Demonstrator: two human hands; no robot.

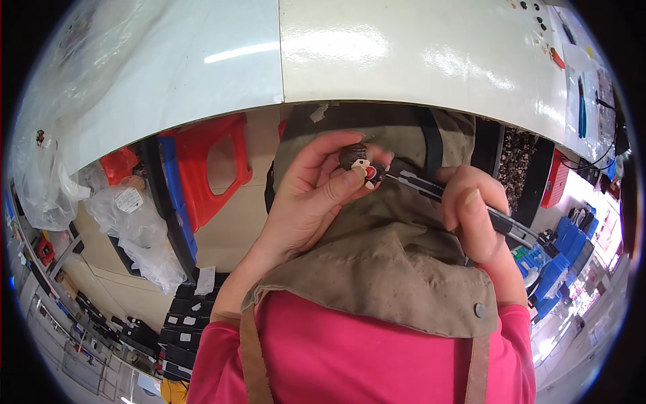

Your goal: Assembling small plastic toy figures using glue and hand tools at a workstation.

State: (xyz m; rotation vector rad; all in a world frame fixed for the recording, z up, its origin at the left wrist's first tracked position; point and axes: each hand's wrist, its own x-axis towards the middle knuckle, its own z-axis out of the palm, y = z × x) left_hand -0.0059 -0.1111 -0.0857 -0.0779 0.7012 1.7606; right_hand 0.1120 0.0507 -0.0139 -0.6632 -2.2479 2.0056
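Over my lap, my left hand (316, 192) pinches a small painted figurine (364, 163) between thumb and fingers. The figurine has dark brown hair, a pale face and a red patch on its front. My right hand (474, 209) is closed round a utility knife (431, 190) with a dark and silver body. Its blade end points left and lies at or very near the figurine's right side; whether it touches I cannot tell. A brown apron (377, 269) covers my lap beneath both hands.
A glossy white table (404, 54) spans the far side, with small dark pieces (538, 19) at its far right. Clear plastic bags (134, 222) and a red stool (214, 168) are at left. A black bin of small dark parts (517, 165) stands right.
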